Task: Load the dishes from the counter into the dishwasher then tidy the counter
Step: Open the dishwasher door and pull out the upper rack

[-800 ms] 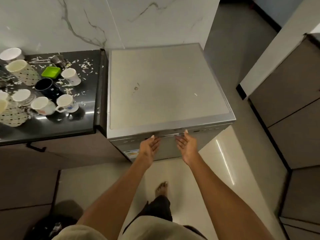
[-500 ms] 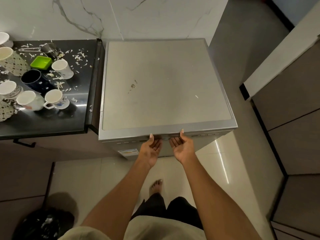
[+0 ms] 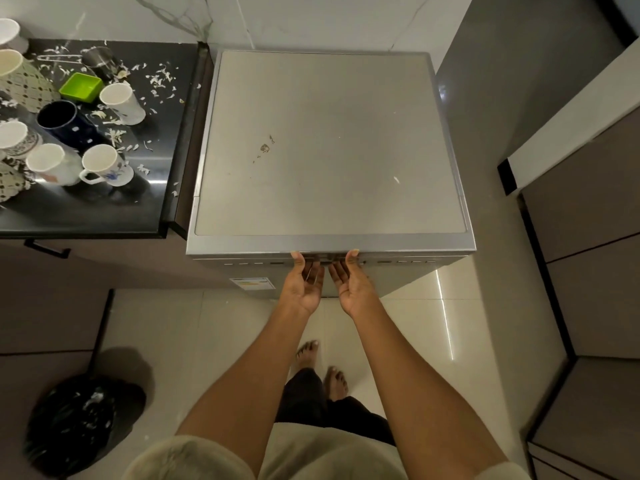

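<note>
Left hand [image 3: 304,289] and right hand [image 3: 353,287] grip the dishwasher [image 3: 329,150] door's top edge, palms up.

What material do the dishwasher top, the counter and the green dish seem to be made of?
Dishwasher top: probably brushed metal or grey laminate; matte, with a silver rim.
Counter: likely polished black stone; it mirrors the mugs.
Green dish: probably plastic; bright, even colour.

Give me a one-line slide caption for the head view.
Both hands, left hand and right hand, hook under the closed dishwasher door's top edge; mugs wait on the littered counter.
</note>
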### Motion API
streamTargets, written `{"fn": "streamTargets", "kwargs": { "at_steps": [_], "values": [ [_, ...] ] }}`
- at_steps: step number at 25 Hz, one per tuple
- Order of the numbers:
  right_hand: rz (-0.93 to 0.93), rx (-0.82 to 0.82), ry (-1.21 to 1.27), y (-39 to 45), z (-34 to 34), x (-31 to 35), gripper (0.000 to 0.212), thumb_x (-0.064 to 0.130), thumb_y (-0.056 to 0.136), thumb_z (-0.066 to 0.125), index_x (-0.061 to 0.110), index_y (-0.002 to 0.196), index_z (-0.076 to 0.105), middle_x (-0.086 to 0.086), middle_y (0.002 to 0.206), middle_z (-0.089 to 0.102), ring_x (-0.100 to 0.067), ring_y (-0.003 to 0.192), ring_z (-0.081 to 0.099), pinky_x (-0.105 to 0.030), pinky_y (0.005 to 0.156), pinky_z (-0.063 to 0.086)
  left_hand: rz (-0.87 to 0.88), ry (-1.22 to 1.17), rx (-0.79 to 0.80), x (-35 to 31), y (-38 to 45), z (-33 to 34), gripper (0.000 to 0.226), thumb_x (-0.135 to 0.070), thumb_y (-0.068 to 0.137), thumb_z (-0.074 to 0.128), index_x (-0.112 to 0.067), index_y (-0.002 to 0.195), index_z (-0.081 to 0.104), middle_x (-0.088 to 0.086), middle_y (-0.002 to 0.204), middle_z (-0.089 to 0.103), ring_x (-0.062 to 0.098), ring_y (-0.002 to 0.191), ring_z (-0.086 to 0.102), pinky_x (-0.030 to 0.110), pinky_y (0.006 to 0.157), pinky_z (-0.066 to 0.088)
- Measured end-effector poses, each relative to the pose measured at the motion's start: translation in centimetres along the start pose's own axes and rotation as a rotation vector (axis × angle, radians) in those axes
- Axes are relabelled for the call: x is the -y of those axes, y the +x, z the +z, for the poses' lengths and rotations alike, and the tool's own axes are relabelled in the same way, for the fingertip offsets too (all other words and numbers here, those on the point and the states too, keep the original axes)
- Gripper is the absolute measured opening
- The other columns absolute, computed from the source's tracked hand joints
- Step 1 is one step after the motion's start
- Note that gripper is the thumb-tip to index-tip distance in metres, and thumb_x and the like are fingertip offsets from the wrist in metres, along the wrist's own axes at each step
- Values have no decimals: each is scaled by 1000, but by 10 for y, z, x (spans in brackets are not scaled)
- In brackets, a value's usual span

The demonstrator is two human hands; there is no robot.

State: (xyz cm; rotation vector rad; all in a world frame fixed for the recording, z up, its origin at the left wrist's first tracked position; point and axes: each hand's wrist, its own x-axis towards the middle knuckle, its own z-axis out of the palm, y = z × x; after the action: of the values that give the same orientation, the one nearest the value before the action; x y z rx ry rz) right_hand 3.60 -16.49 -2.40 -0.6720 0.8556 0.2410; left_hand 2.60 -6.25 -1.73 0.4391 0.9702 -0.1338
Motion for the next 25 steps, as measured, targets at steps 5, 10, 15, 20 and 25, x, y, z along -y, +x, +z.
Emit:
{"fn": "streamTargets", "kwargs": {
  "at_steps": [5, 10, 15, 20, 25],
  "values": [
    [12, 7, 12, 2, -3, 0, 23, 22, 94, 66, 5, 110, 63, -13, 105, 70, -22, 96, 69, -31, 82, 60, 18, -16, -38, 1, -5, 5, 31, -37, 94, 61, -6, 94, 63, 7, 93, 65, 16, 88, 63, 25, 81, 54],
    [13, 3, 41, 2, -3, -1, 32, 25, 85, 72, 5, 109, 62, -15, 111, 68, -23, 96, 69, -30, 80, 61, 31, -35, -58, 3, -5, 9, 33, -37, 94, 60, -5, 88, 63, 7, 87, 65, 14, 83, 63, 24, 86, 53],
    [32, -75, 23, -2, -4, -3, 63, 33, 62, 82, 5, 113, 60, -18, 120, 65, -29, 104, 68, -34, 79, 62, 33, -10, -69, 6, -6, 10, 38, -44, 92, 61, -7, 95, 63, 6, 91, 66, 15, 87, 63, 25, 82, 53],
    [48, -30, -17, -17, -27, -4, 66, 31, 63, 86, 3, 116, 60, -21, 115, 69, -34, 109, 68, -42, 92, 58, 40, 79, -26, 13, -15, 5, 52, -55, 87, 63, -9, 111, 62, 10, 101, 69, 21, 98, 65, 31, 83, 56],
    [-40, -8, -755, -25, -44, 22, 20, 11, 86, 77, -4, 97, 69, -16, 94, 72, -30, 91, 71, -43, 88, 60, 14, 359, -91, 0, -17, -15, 14, -19, 96, 63, -7, 105, 62, 10, 96, 65, 21, 87, 63, 29, 83, 55]
  ]
}}
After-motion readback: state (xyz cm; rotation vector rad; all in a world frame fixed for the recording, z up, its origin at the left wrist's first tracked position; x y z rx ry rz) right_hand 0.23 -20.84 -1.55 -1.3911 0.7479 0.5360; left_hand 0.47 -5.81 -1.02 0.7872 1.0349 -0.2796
